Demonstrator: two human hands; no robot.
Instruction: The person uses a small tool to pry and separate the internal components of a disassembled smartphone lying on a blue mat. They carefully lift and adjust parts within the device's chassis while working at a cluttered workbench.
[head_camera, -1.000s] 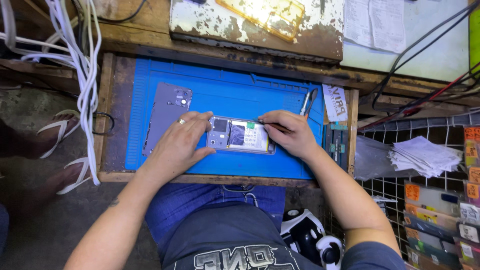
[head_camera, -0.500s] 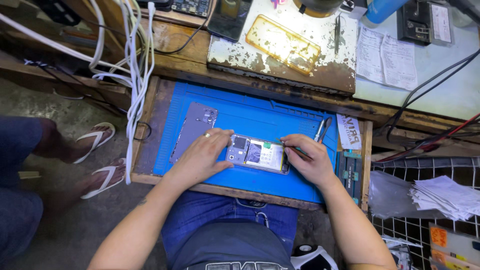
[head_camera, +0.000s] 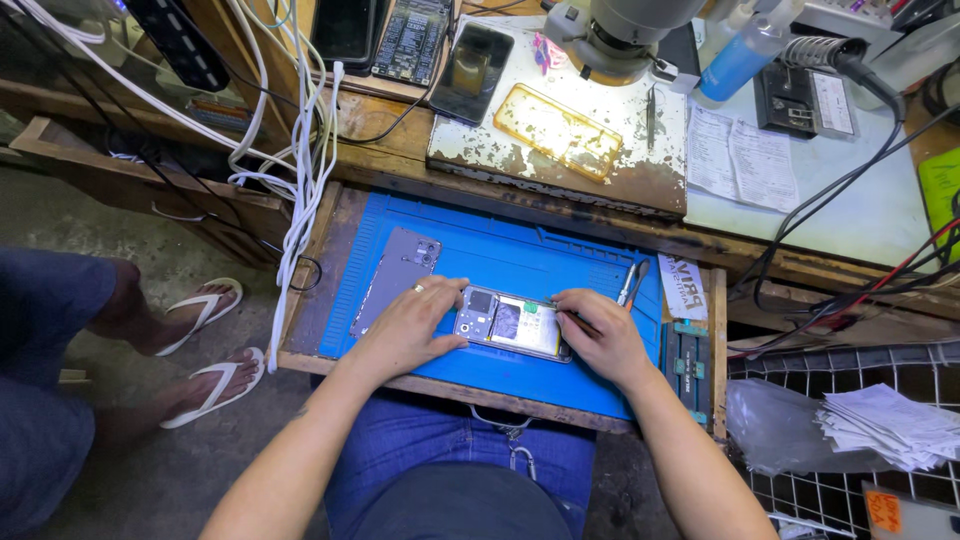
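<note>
Head cam, looking straight down: an opened phone (head_camera: 512, 326) lies flat near the middle of a blue mat (head_camera: 560, 250) in a pulled-out wooden drawer. The left hand (head_camera: 410, 325) rests palm-down, fingers loosely spread, pressing the phone's left end. The right hand (head_camera: 598, 330) is curled narrow around a thin tool (head_camera: 568, 318), tip touching the phone's right edge. The phone's back cover (head_camera: 397, 280) lies on the mat just left of the left hand. Tweezers (head_camera: 630, 283) sit just above the right hand. Up on the bench there's a yellow case (head_camera: 558, 131), a dark phone (head_camera: 470, 58) and some papers (head_camera: 742, 158). Someone else's feet in white flip-flops (head_camera: 200, 350) are off to the left.
</note>
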